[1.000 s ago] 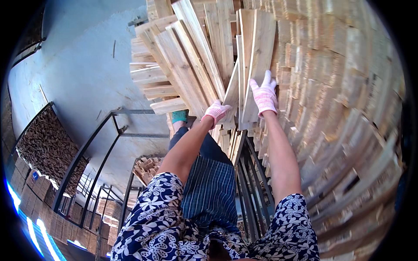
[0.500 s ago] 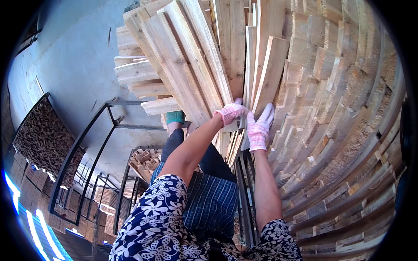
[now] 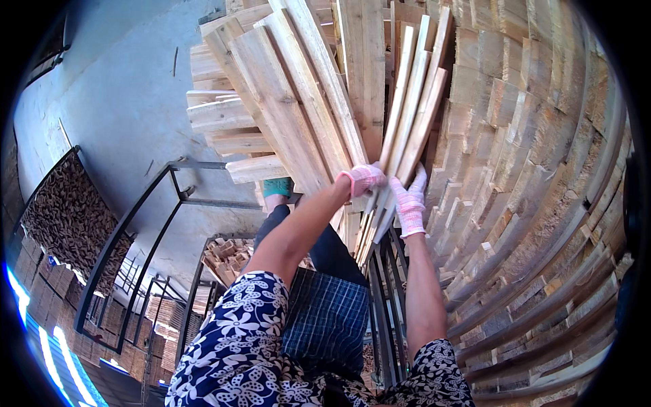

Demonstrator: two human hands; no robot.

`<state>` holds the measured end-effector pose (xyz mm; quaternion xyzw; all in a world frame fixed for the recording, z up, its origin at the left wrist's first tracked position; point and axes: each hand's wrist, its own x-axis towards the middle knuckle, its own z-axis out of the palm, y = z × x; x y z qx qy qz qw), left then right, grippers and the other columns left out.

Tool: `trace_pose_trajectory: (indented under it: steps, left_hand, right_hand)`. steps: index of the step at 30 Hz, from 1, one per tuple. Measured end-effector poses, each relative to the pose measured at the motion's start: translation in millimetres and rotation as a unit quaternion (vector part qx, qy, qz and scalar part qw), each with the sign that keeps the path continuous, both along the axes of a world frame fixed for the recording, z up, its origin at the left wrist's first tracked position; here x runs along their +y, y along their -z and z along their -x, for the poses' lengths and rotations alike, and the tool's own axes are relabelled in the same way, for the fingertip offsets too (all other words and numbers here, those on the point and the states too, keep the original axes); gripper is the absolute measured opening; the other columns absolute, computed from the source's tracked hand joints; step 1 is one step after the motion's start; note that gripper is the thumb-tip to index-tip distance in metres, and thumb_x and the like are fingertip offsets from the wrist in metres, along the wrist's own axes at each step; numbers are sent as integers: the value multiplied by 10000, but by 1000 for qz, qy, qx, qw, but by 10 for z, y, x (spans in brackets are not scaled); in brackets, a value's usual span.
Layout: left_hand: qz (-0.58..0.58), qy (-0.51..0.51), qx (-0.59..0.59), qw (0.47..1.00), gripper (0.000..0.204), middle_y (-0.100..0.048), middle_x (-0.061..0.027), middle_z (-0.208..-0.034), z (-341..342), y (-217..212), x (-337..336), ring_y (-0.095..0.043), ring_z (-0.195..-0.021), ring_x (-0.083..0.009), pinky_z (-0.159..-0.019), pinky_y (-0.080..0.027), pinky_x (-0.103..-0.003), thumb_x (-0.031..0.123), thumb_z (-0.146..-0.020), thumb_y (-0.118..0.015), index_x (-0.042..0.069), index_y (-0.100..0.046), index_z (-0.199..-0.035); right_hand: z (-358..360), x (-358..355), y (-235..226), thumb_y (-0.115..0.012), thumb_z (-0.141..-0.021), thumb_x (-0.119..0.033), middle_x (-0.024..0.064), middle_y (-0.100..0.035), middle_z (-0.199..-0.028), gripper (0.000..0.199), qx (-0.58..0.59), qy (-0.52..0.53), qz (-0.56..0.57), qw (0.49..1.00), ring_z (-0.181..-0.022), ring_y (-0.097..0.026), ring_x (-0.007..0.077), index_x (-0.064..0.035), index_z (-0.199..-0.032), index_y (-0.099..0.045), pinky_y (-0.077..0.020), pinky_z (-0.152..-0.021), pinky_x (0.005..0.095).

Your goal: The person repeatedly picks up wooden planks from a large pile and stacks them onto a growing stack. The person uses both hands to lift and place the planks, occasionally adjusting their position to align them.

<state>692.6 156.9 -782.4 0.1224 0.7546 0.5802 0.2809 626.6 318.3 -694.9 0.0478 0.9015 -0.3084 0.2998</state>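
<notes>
Both my hands wear white-and-pink knitted gloves. Between them stands a small bundle of narrow wooden boards, turned edge-up and fanned apart at the far ends. My left hand is closed around the near left side of the bundle. From the right, my right hand presses on the boards, thumb on the near side and fingers along the outer face. Left of the bundle, wide flat boards lie overlapping on a pile, their near ends close to my left hand. The lower ends of the held boards show beneath my hands.
A tall wall of stacked boards fills the right side. On the left stands a black metal frame on the grey floor. Wood offcuts lie in another rack near my legs, and a dark heap of pieces sits farther left.
The boards between my hands have turned from lying partly flat to edge-up and gathered together. My right hand has closed in from spread fingers; my left hand has shifted slightly.
</notes>
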Motion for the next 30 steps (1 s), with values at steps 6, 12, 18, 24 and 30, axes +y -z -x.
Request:
trace_pose_trajectory:
  steps: [6,12,18,24,30]
  left_hand:
    - [-118,-198,-485,844,731,-674,-178,-973,154,56,206,-682,-853,-290,-669,-543,-381,322,-864,-618,67,-384,-1508]
    - [-155,-122,-475,857,940,-645,-78,-979,165,-748,-342,-593,-759,-169,-626,-510,-319,453,-787,-738,101,-336,-1561]
    - [-121,-171,-465,860,1106,-590,-182,-1242,-216,-2104,-654,-610,-1102,-227,-918,-513,-325,582,-777,-772,-26,-249,-1538]
    - [-111,-159,-477,857,1003,-560,-308,-1279,-860,-3281,-572,-605,-1201,-380,-996,-500,-380,566,-843,-696,-81,-260,-1473]
    - [-160,-305,-594,727,1021,-579,-240,-1260,-906,-4173,-949,-624,-1179,-304,-1011,-514,-388,464,-825,-786,-43,-204,-1494]
  right_hand:
    - [91,-79,42,-828,-838,-258,194,-486,-1444,971,-78,72,59,993,-1293,-530,301,-104,-1584,-226,-449,-1072,411]
    - [262,-169,-330,-814,-839,-151,193,-521,-1434,1034,-197,101,142,965,-1231,-599,269,-152,-1614,-130,-520,-1007,395]
    - [-77,-146,-1305,-698,-934,-108,227,-551,-1419,730,-298,222,438,819,-1301,-576,276,-19,-1551,-318,-451,-1143,393]
    - [-725,-9,-2233,-580,-1024,-187,180,-525,-1472,550,-316,285,218,879,-1371,-509,243,79,-1480,-424,-377,-1186,356]
    - [-886,-704,-3111,-595,-1007,-362,202,-472,-1510,686,-473,313,217,794,-1408,-457,266,62,-1507,-395,-349,-1190,393]
